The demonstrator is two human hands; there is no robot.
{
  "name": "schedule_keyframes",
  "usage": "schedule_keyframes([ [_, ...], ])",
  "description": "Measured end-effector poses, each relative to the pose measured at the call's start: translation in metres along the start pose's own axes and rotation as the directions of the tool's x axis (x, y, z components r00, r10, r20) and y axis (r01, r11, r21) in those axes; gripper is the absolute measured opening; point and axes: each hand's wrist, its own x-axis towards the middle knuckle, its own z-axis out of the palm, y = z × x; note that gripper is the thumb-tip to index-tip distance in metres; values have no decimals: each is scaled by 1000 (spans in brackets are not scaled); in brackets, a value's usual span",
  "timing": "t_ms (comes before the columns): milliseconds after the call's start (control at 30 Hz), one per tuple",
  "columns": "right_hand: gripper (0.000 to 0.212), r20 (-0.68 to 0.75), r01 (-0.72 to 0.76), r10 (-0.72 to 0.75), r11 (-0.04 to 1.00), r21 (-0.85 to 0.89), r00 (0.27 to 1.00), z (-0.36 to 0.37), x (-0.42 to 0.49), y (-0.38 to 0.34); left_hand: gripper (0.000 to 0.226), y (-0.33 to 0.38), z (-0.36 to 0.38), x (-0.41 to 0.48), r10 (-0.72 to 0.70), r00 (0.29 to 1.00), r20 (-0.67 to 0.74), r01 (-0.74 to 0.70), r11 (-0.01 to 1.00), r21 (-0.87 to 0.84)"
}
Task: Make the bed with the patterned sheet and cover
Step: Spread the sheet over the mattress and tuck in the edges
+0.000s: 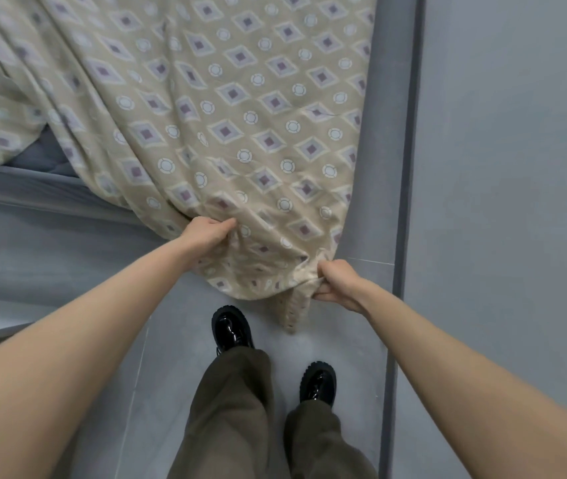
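A beige sheet [240, 108] patterned with purple diamonds and pale circles lies rumpled over the bed and hangs off its near corner. My left hand [207, 231] grips a bunched fold of the sheet near its lower edge. My right hand [339, 281] grips the sheet's corner, and a narrow tail of cloth dangles below it toward the floor. At the left a patch of grey mattress [41, 155] shows where the sheet is lifted.
The grey bed side [16, 209] runs along the left. A grey wall [517, 167] with a darker baseboard [409, 150] stands close on the right. My black shoes [232, 328] stand on the pale grey floor [171, 357] in the narrow gap.
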Motion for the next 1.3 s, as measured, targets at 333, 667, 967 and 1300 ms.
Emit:
schedule_keyframes([
  [333, 26, 248, -110, -18, 864, 491, 969, 61, 8, -66, 19, -3, -55, 11, 177, 984, 23, -177, 953, 244],
  [667, 22, 188, -230, 219, 973, 34, 957, 74, 33, -64, 28, 5, -63, 13, 143, 986, 91, -168, 894, 414],
  [967, 28, -73, 97, -152, 866, -491, 986, 40, -24, -92, 32, 47, -64, -25, 175, 984, 40, -177, 910, 376],
  [1300, 25, -136, 177, -243, 908, -379, 960, -32, -110, -170, 33, 156, -93, -70, 267, 963, 26, -263, 921, 288],
])
